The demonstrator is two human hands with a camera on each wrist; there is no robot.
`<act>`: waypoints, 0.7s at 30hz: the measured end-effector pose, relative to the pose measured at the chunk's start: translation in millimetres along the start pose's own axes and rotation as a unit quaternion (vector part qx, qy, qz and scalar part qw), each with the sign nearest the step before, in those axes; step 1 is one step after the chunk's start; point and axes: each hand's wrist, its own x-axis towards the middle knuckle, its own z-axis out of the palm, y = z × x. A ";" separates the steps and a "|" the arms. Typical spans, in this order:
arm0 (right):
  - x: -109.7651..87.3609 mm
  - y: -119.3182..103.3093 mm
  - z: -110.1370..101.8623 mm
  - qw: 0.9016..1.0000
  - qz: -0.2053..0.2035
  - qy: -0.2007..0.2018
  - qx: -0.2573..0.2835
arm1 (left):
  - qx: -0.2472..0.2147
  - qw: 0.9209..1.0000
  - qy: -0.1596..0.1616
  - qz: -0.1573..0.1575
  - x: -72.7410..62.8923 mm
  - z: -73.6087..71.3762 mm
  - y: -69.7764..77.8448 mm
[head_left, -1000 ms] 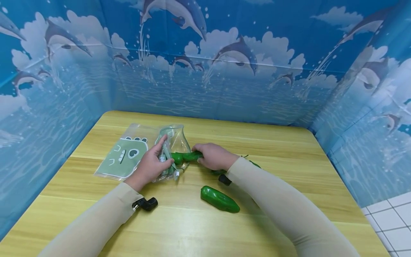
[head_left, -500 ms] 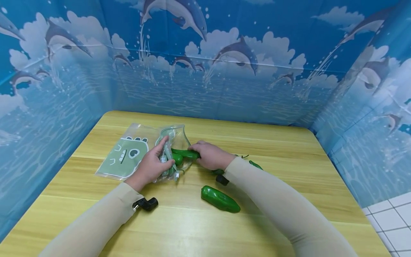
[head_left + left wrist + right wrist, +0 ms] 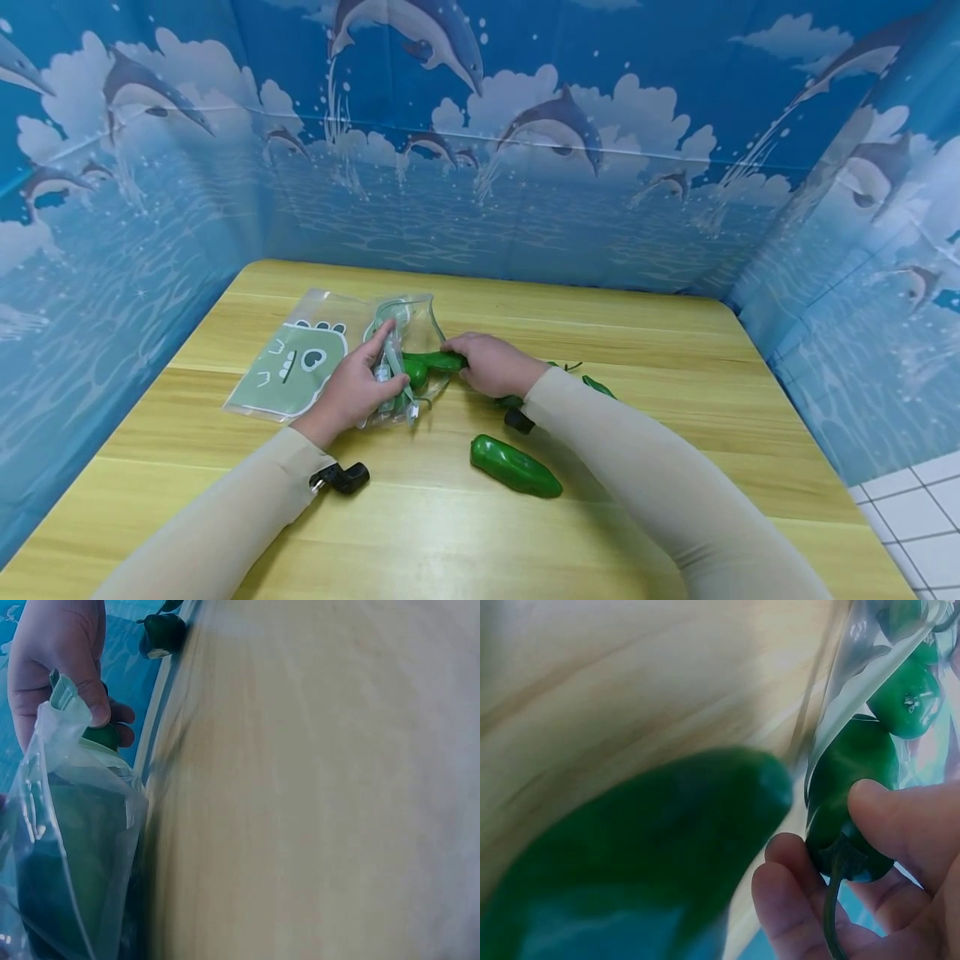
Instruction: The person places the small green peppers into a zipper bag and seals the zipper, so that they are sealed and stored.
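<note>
My left hand [image 3: 360, 387] grips a clear zip bag [image 3: 424, 318] near its mouth, thumb and index finger spread along it. My right hand [image 3: 495, 365] pinches a green pepper [image 3: 855, 765] near its stem end, and the pepper's far end reaches into the bag mouth. Other green peppers [image 3: 907, 697] show inside the bag in the right wrist view. In the left wrist view the bag [image 3: 82, 855] stands with its mouth toward the right hand [image 3: 60, 667]. A larger green pepper [image 3: 515, 467] lies on the table below the right hand.
A flat bag with a green cartoon face [image 3: 281, 367] lies left of the left hand. More green peppers [image 3: 597, 387] lie partly hidden behind the right forearm. Black wrist devices [image 3: 347, 477] hang under the sleeves. A dolphin-print curtain [image 3: 480, 217] surrounds the wooden table [image 3: 375, 542].
The right hand has shifted slightly left toward the bag, and the pepper it holds has changed angle at the bag mouth. The left hand has hardly moved.
</note>
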 end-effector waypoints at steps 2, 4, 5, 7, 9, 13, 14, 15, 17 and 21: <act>1.4 0.1 0.0 1.000 0.002 -0.002 -0.001 | -0.001 1.000 -0.003 0.000 -0.5 -0.2 0.8; 2.9 -0.2 -0.1 1.000 0.004 -0.005 0.001 | -0.002 1.000 -0.004 -0.003 -0.8 -0.2 1.7; 3.5 -0.6 -0.2 1.000 0.004 -0.007 0.002 | -0.003 1.000 -0.004 -0.003 -0.8 -0.2 2.1; 4.7 -1.6 -0.6 1.000 0.004 -0.009 -0.001 | -0.002 1.000 -0.007 -0.004 -0.7 0.0 2.7; 5.9 -2.5 -0.4 1.000 0.003 -0.009 -0.007 | -0.002 1.000 -0.008 -0.006 -0.6 0.3 3.1; 8.7 -3.4 0.7 1.000 0.005 -0.008 -0.022 | 0.003 1.000 -0.011 -0.006 -0.3 0.9 2.4; 9.5 -3.5 1.1 1.000 0.005 -0.009 -0.023 | 0.005 1.000 -0.012 -0.006 -0.3 1.1 2.1; 10.2 -3.5 1.3 1.000 0.004 -0.008 -0.023 | 0.006 1.000 -0.012 -0.006 -0.3 1.3 1.9; 12.0 -3.7 1.5 1.000 0.001 -0.008 -0.020 | 0.013 1.000 -0.011 -0.004 -0.3 1.4 1.4; 17.0 -4.6 2.2 1.000 0.003 -0.005 -0.021 | 0.023 1.000 -0.010 0.002 -0.3 1.2 1.5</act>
